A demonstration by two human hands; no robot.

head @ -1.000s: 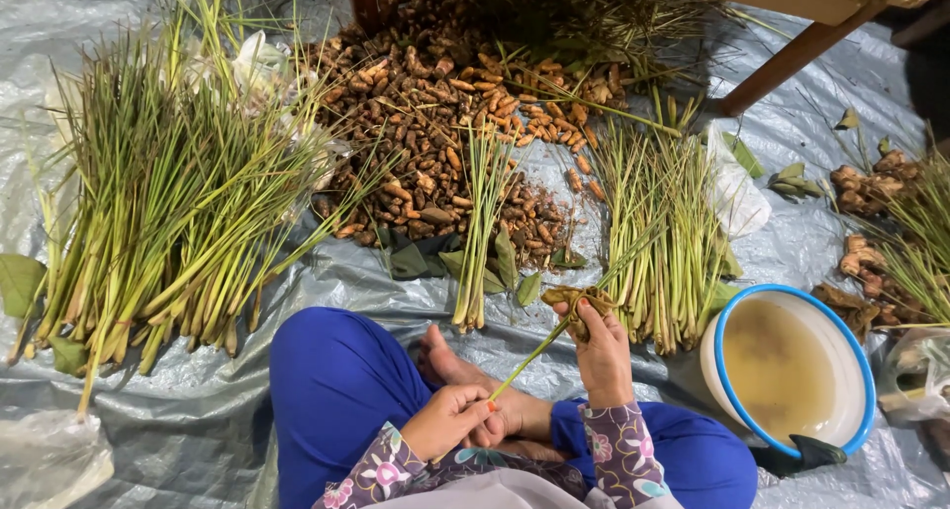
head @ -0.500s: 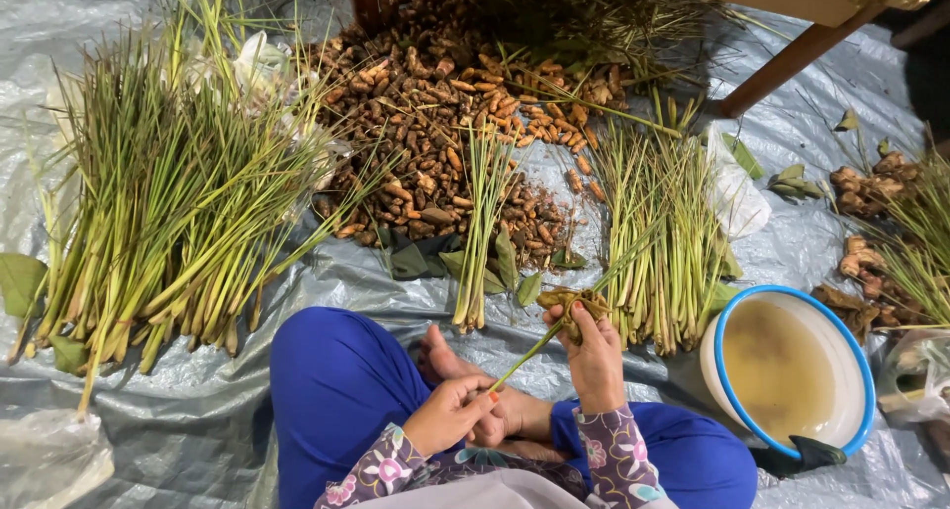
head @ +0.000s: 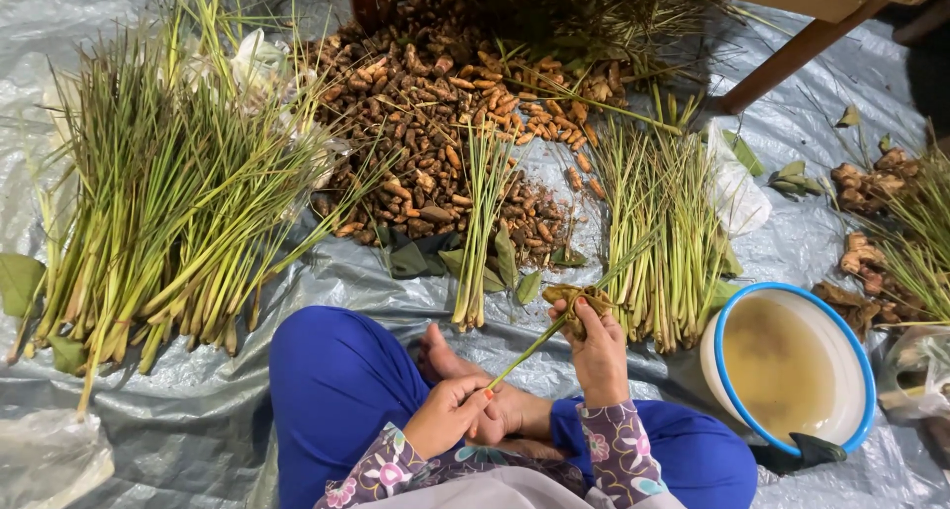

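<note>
The person sits cross-legged on a grey tarp [head: 198,420] at the lower centre of the frame, legs in blue trousers.

1. Left hand [head: 447,415], lower centre: fingers clenched on the lower end of a thin green stalk [head: 529,349].
2. Right hand [head: 597,346], just right of centre: fingers grasping the upper end of the same stalk, where a wad of brownish leaf [head: 577,296] is gathered against the fingertips.
3. The stalk runs diagonally between the 2 hands, rising from lower left to upper right, above a bare foot [head: 450,356].

Surroundings:
- Large heap of green stalks [head: 168,202], left of frame.
- Small bundle [head: 480,232] at centre, directly ahead of the knees.
- Trimmed bundle [head: 663,232], right of centre, just behind the right hand.
- Pile of brown roots [head: 435,103], upper centre.
- White basin with blue rim [head: 727,316], lower right, holding cloudy water, beside the right knee.
- More roots and stalks [head: 881,222] at the right edge.
</note>
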